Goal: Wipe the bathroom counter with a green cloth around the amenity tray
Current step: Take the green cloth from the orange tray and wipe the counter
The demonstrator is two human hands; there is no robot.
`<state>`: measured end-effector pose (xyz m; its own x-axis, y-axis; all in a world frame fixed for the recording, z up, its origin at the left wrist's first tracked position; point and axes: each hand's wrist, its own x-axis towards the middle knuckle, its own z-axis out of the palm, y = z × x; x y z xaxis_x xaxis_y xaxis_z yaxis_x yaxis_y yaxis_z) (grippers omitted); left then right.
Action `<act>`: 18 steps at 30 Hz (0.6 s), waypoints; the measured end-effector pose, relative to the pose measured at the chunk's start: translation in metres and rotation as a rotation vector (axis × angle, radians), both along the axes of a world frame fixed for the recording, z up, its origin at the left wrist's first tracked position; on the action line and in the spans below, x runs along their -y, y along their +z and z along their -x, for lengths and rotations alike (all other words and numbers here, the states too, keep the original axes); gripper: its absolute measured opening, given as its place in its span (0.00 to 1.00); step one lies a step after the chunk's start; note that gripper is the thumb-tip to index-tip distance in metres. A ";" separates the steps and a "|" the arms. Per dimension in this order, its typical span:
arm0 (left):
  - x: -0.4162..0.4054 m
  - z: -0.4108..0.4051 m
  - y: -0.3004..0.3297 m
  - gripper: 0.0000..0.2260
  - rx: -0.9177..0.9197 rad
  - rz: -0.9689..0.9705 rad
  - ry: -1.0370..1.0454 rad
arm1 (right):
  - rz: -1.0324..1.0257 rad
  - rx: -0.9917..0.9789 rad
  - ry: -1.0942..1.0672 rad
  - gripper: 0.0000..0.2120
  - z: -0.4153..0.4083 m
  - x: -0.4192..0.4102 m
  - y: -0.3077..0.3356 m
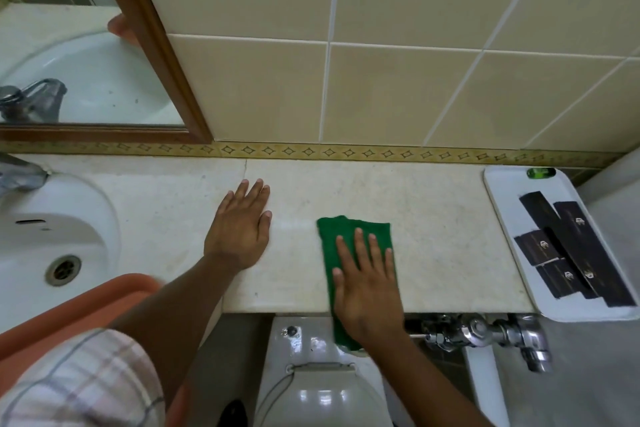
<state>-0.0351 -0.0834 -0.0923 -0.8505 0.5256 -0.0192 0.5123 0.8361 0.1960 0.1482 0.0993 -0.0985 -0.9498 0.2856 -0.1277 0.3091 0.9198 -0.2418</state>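
Note:
A folded green cloth (346, 236) lies on the pale stone counter (443, 229), its near end hanging over the front edge. My right hand (367, 284) presses flat on the cloth, fingers spread and pointing toward the wall. My left hand (240, 229) rests flat on the bare counter to the left of the cloth, palm down, holding nothing. The white amenity tray (502, 204) sits at the counter's right end, apart from the cloth, holding several black boxes (568, 250) and a small green bottle (541, 173).
A white sink (59, 229) with a metal tap (20, 173) is set in the counter's left end. A wood-framed mirror (162, 55) hangs on the tiled wall. Below the counter are a toilet (322, 388) and chrome flush valve (485, 331). An orange tub (69, 308) is at lower left.

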 end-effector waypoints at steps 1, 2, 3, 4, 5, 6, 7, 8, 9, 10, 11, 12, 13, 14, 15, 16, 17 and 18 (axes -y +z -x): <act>0.001 0.000 0.000 0.27 0.002 -0.002 -0.001 | -0.009 0.000 -0.034 0.28 -0.003 -0.017 0.001; 0.000 -0.001 0.000 0.27 0.005 -0.008 -0.003 | -0.023 -0.002 -0.073 0.28 -0.004 -0.037 0.002; 0.001 0.000 0.000 0.28 0.007 -0.012 -0.003 | -0.035 -0.001 -0.105 0.28 -0.002 -0.057 0.004; 0.001 0.000 0.000 0.28 0.008 -0.016 -0.003 | -0.042 0.001 -0.131 0.28 0.003 -0.076 0.005; 0.000 0.001 -0.001 0.28 0.009 -0.018 -0.005 | -0.048 0.001 -0.150 0.29 0.008 -0.092 0.006; 0.000 0.001 -0.001 0.28 0.005 -0.019 -0.006 | -0.053 0.001 -0.161 0.29 0.015 -0.105 0.007; 0.000 0.001 -0.001 0.28 0.000 -0.018 -0.007 | -0.057 0.003 -0.164 0.28 0.022 -0.112 0.008; 0.000 0.001 -0.002 0.28 -0.005 -0.018 -0.009 | -0.062 0.008 -0.162 0.28 0.028 -0.115 0.008; 0.000 0.001 -0.001 0.28 -0.006 -0.021 -0.011 | -0.067 0.010 -0.157 0.28 0.031 -0.115 0.008; 0.000 0.000 0.000 0.28 -0.002 -0.021 -0.012 | -0.069 0.010 -0.149 0.28 0.029 -0.113 0.008; 0.000 -0.001 0.001 0.28 0.001 -0.018 -0.013 | -0.065 0.008 -0.144 0.28 0.024 -0.110 0.008; 0.000 -0.001 0.001 0.27 -0.005 -0.014 -0.012 | -0.063 0.001 -0.139 0.28 0.016 -0.107 0.008; 0.000 -0.001 0.000 0.26 -0.013 -0.007 -0.010 | -0.060 -0.009 -0.138 0.28 0.005 -0.105 0.008; 0.001 0.000 -0.001 0.26 -0.020 -0.004 -0.008 | -0.057 -0.018 -0.139 0.28 -0.007 -0.102 0.008; 0.000 0.002 -0.002 0.25 -0.024 -0.003 -0.007 | -0.058 -0.023 -0.140 0.28 -0.016 -0.100 0.008; 0.000 0.001 -0.004 0.25 -0.026 0.001 -0.006 | -0.061 -0.021 -0.138 0.28 -0.027 -0.097 0.006; 0.000 0.001 -0.004 0.25 -0.030 0.003 -0.007 | -0.067 -0.020 -0.142 0.28 -0.033 -0.094 0.005; 0.000 0.000 -0.005 0.26 -0.032 0.007 -0.009 | -0.072 -0.014 -0.155 0.28 -0.037 -0.091 0.004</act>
<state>-0.0352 -0.0831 -0.0974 -0.8462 0.5329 0.0040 0.5254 0.8329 0.1742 0.1848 0.1901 -0.0943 -0.8954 0.4364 -0.0885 0.4452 0.8767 -0.1820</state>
